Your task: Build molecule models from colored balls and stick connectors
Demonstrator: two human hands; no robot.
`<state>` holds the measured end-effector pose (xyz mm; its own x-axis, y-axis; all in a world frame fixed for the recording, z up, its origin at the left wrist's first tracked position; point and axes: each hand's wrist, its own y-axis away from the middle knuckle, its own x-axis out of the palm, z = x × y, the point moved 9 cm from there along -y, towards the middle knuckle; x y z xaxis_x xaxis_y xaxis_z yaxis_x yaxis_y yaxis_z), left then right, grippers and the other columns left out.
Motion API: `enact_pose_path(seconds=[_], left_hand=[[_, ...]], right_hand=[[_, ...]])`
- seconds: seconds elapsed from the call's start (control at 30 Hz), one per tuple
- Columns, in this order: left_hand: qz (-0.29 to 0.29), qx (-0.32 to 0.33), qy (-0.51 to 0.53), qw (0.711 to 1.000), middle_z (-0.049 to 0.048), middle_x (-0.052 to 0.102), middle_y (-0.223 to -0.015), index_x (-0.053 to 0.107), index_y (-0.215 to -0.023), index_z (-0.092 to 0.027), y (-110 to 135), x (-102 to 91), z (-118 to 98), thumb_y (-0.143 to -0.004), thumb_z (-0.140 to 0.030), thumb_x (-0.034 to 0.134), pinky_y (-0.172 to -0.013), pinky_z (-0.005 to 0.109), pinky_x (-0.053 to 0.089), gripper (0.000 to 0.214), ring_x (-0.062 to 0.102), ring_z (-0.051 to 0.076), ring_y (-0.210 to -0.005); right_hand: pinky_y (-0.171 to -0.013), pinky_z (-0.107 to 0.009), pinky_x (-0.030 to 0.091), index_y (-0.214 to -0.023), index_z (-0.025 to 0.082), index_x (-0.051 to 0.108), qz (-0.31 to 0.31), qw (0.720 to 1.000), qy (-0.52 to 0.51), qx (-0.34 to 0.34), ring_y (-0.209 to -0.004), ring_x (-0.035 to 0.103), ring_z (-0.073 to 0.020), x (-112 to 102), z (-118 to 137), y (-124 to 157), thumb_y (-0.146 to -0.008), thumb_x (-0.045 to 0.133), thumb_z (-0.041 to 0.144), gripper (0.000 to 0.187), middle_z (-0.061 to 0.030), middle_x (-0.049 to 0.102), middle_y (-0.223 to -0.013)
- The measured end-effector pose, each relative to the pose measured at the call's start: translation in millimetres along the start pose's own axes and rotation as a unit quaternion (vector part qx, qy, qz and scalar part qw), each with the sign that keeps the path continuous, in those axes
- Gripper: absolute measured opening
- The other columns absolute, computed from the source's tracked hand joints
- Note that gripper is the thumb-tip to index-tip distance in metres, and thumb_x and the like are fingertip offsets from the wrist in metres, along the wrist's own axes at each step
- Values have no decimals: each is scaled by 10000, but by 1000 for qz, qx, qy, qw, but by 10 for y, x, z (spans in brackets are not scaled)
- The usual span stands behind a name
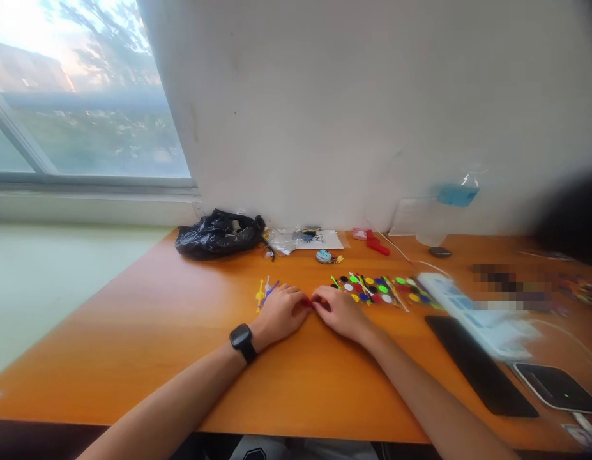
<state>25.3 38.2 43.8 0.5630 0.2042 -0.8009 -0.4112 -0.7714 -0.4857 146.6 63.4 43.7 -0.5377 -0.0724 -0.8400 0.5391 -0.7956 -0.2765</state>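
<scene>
Both forearms reach in over the near edge of the table point(133, 358), slanting inward until the hands nearly meet about midway between the near and far edges. The left hand point(283, 311) lies low, palm down, knuckles raised, with a black watch point(242, 338) on its wrist. Its thumb and fingertips close narrowly on a small red piece point(308, 304), which sits between the two hands. The right hand point(341, 311) mirrors it, wrist bent slightly, thumb and forefinger curled close together at the same piece; whether they pinch it I cannot tell.

Just beyond the left knuckles, toward the left edge, lie a yellow stick point(260, 296) and a blue stick point(271, 293). Past the right hand, a band of coloured discs and sticks point(369, 281) runs toward the right side. At the far edge, near the far left corner, sits a black plastic bag point(219, 236); a round tin point(324, 257) lies nearer the hands.
</scene>
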Motion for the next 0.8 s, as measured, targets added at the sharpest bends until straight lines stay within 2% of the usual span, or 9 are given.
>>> enact_pose_path(seconds=[0.23,0.43,0.53,0.63,0.8], left_hand=[[7,-22,37,999,42,757,-904,739,-910,-235,-10,-12,44,-987,-272,618,-812,355,427,147,666,215,-843],[9,-24,72,997,45,762,-918,747,-954,-235,-11,-22,43,-965,-278,655,-813,348,459,103,679,215,-851],[-5,-45,106,993,51,762,-970,741,-985,-231,-6,-49,76,-970,-292,654,-834,343,488,107,684,218,-903],[-26,-72,152,986,42,762,-1006,719,-1067,-237,7,-63,130,-958,-315,675,-836,333,519,141,689,209,-925],[-27,-93,250,963,36,762,-1043,628,-1236,-237,26,30,220,-932,-324,712,-802,294,576,327,721,176,-914]], right_hand=[[-726,-290,425,-929,206,665,6,1000,-7,-11,-814,630,-181,19,-3,14,-960,570,161,109,-46,705,-931],[-732,-289,423,-939,209,644,4,1000,-6,-17,-826,629,-186,3,32,24,-975,557,176,100,-45,695,-932],[-736,-293,425,-966,212,635,-5,1000,-12,-22,-835,627,-188,-22,53,22,-994,534,184,108,-49,694,-958],[-745,-296,429,-987,218,629,-18,999,-31,-21,-849,633,-191,-45,46,14,-1007,511,186,124,-50,698,-972],[-762,-306,444,-988,214,631,-18,998,-67,-3,-861,650,-198,-12,4,-1,-1002,513,181,123,-49,714,-962]])
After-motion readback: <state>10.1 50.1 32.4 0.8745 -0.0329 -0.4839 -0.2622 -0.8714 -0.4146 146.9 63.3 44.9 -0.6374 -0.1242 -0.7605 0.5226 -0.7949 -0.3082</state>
